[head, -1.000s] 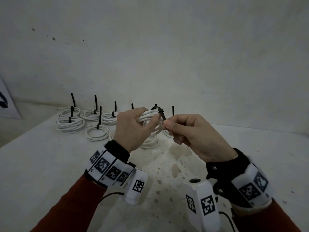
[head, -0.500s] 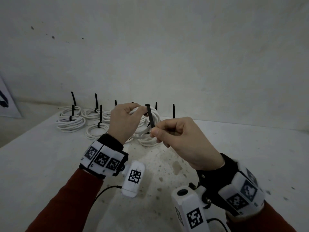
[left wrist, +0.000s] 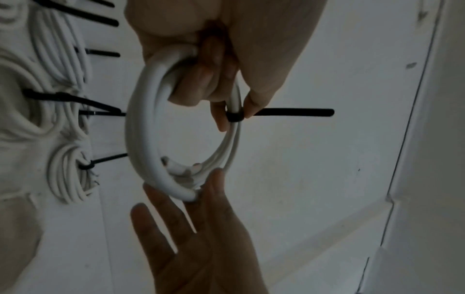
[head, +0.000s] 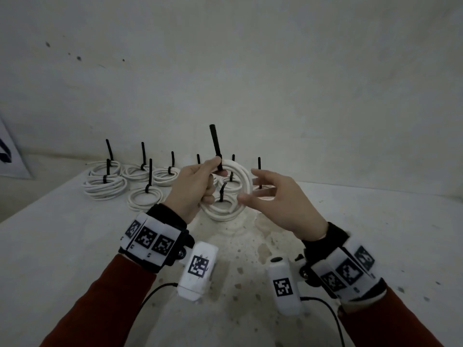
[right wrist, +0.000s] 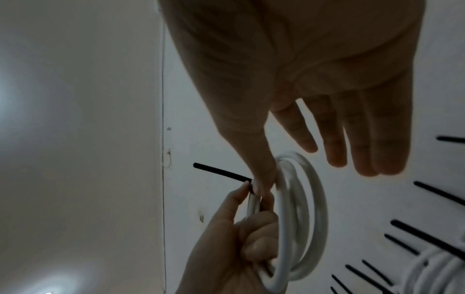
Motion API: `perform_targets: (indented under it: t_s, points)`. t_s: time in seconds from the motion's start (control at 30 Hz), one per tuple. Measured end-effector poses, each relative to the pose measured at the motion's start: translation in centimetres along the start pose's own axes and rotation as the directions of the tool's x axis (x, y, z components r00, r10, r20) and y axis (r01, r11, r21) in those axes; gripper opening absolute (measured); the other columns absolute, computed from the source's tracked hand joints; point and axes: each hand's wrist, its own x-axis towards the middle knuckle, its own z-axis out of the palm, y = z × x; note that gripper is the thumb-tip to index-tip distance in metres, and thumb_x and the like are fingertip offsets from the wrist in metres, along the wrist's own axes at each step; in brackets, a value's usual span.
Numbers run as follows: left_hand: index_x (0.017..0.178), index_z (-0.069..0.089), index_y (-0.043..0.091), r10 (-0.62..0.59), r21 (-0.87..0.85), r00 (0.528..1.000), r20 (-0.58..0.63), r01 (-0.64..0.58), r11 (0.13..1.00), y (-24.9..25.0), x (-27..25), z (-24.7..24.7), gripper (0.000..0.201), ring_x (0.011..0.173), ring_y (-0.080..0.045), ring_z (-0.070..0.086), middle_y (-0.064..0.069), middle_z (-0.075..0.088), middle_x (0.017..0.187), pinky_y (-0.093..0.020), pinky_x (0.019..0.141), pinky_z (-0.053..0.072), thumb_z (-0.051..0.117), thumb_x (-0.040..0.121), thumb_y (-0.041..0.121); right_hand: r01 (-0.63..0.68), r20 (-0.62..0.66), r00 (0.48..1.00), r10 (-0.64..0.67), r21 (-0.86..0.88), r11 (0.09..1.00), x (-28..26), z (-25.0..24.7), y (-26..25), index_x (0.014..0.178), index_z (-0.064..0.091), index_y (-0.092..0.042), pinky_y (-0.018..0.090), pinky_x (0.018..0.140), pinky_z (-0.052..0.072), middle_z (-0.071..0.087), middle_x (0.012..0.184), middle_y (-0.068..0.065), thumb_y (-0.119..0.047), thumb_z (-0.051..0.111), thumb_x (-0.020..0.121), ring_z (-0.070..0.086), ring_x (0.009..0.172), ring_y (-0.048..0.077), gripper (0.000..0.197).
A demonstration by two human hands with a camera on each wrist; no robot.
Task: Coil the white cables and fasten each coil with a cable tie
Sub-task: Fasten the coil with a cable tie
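Released by right hand [head: 283,204], now spread beside coil [head: 246,182]; tie [head: 216,144] tail stands upright, long axis vertical, coil gripped in left hand [head: 193,189].

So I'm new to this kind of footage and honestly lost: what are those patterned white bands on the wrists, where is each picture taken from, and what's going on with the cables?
No machine here: a person works with two bare hands. The patterned bands are wrist straps, and each carries a small camera. The wide picture comes from a camera on the head, looking down. The other two look along each hand from the wrist, so they appear turned sideways.

The left hand grips a white cable coil held up in the air, with a black cable tie fastened round it, tail sticking up. The right hand is spread open, its thumb touching the coil's lower edge.

Behind, on the pale table, lie finished coils, each bound with its own black tie.
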Motion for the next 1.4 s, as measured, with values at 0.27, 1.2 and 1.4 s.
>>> perform_targets:
  t_s: [0.27,1.2,1.4]
  points:
    - [0.074,0.046,0.009,-0.121,-0.348,0.982,0.142,0.164,0.923,-0.4,0.4,-0.1,0.028,0.037,-0.009,0.028,-0.002,0.039,0.052,-0.018,0.039,0.034,0.029,0.096,0.011,-0.120,0.043,0.993,0.114,0.492,0.862,0.2,-0.1,0.0,0.097,0.069,-0.003,0.026,0.060,0.057,0.073,0.083,0.015,-0.009,0.065,0.089,0.069,0.068,0.018,0.011]
    - [0.128,0.049,-0.002,-0.251,0.479,0.963,0.097,0.176,0.860,-8.8,4.0,1.7,0.068,0.103,-0.023,0.059,-0.014,0.058,0.120,-0.033,0.091,0.050,0.082,0.071,0.016,-0.492,0.064,0.812,0.580,0.608,0.623,3.7,-0.5,7.7,0.105,0.060,0.015,0.034,0.049,0.058,0.065,0.081,0.022,0.011,0.061,0.085,0.065,0.060,0.027,0.021]
    - [0.091,0.050,0.013,-0.229,0.950,0.952,0.203,-0.135,0.281,-8.6,4.5,4.5,0.043,0.083,-0.018,0.051,-0.002,0.053,0.087,-0.027,0.065,0.038,0.075,0.074,0.044,-0.558,0.022,0.751,0.660,0.555,0.617,3.8,-0.7,9.7,0.078,0.063,0.007,0.037,0.041,0.056,0.064,0.074,0.021,0.014,0.061,0.083,0.064,0.063,0.030,0.008]
